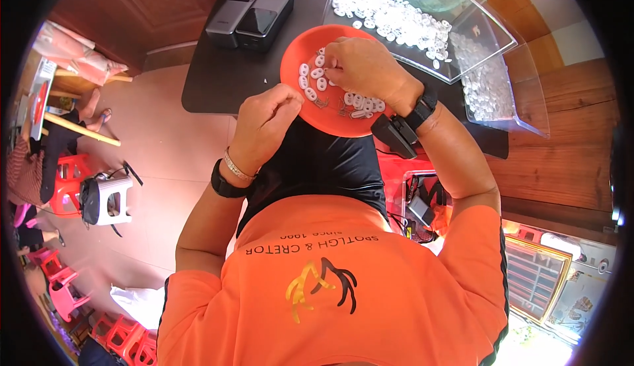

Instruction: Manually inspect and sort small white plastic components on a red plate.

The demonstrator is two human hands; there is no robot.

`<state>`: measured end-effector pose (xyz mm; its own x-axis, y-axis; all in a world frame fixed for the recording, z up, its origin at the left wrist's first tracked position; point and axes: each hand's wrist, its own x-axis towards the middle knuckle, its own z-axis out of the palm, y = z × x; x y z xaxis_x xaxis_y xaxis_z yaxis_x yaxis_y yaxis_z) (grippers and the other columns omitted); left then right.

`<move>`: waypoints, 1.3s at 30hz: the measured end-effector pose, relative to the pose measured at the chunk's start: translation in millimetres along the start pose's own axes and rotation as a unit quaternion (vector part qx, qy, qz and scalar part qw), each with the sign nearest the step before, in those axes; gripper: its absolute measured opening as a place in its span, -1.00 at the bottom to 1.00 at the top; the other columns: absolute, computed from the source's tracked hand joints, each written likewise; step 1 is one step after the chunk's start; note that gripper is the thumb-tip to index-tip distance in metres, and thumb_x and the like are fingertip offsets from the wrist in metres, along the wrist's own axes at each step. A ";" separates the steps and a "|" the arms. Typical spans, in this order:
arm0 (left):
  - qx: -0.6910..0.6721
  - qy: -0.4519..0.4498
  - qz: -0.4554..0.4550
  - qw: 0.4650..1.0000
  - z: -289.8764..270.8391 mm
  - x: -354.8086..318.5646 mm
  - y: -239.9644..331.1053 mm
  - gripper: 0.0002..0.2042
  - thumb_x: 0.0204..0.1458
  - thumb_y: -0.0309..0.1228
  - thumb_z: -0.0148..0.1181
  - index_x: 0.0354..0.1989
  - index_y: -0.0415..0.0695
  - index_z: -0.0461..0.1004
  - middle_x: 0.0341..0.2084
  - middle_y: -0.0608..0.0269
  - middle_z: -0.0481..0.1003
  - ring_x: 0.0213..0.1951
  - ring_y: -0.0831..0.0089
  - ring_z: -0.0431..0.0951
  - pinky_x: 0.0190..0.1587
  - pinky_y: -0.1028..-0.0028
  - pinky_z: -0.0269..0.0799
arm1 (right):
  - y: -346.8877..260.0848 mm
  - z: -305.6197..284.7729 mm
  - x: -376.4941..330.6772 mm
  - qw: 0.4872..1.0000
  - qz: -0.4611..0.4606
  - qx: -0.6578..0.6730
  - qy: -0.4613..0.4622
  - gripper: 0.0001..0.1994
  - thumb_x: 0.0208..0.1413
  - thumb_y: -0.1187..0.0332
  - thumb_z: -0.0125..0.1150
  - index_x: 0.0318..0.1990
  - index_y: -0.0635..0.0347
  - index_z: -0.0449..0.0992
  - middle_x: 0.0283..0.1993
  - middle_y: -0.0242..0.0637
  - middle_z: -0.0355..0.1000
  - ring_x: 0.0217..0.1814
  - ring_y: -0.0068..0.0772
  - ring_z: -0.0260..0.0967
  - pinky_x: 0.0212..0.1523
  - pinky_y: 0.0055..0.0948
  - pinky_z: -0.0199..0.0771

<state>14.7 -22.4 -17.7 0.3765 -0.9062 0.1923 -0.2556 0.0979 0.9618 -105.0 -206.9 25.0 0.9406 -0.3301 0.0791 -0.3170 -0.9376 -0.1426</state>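
An orange-red round plate [294,45] lies at the near edge of the dark table. Small white oval pieces with dark holes [321,84] are spread over its left side, and several more white pieces [365,104] sit in a cluster at its lower right. Little thin metal bits [319,104] lie among them. At the plate's left rim, my left hand [269,120] has its fingers pinched together; whatever is in them is hidden. My right hand [365,67] reaches over the plate with thumb and fingers closed beside the white pieces, its grip too covered to make out.
Behind the plate stands a clear bin [456,69] with many white pieces [389,16], and a second clear container [485,88] holds more on the right. Two dark boxy devices [254,17] are at the back left. Red stools [69,174] and another person's leg [89,105] are far left.
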 end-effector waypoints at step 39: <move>-0.049 0.034 0.092 0.994 38.1 19.6 18.2 -0.82 0.17 -0.33 0.00 -0.36 -0.20 0.32 -0.71 0.21 0.32 -0.63 0.48 0.34 -0.52 0.47 0.28 | -26.0 -18.8 -47.7 0.773 0.109 0.623 0.055 -0.86 0.07 0.43 0.21 -0.22 0.25 0.54 -0.39 -0.46 0.46 -0.39 -0.72 0.32 -0.41 -0.70 0.33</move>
<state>-16.5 -54.0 -3.9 0.3914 -0.8395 0.3769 -0.2394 0.3026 0.9226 -143.9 -168.8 43.5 0.8442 -0.5360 -0.0069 -0.0392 -0.0490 -0.9980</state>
